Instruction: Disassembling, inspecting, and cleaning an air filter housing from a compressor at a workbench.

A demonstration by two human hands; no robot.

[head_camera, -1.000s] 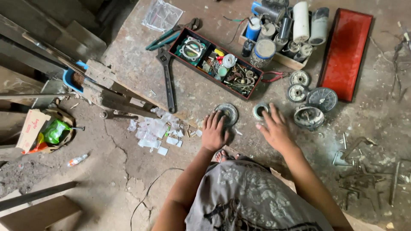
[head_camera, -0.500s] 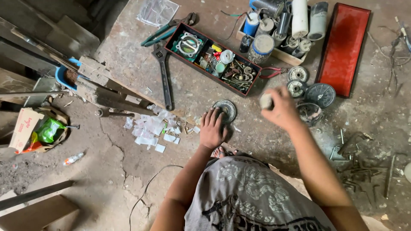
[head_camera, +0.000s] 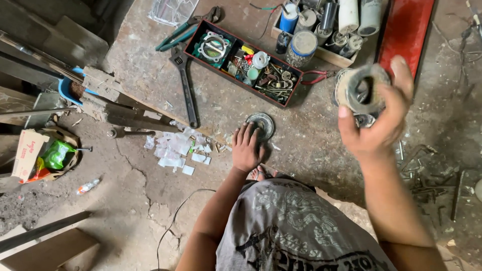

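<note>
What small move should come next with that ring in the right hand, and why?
Probably bring the metal ring, lifted in the right hand, across and down toward the round disc on the floor, since the left hand rests against it, seemingly steadying it.

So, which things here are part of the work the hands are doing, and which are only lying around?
In use:
- right hand holding a ring-shaped metal part
- left hand on a round metal disc

Lying about:
- adjustable wrench
- tray of small parts
- red lid
- paper scraps
</note>
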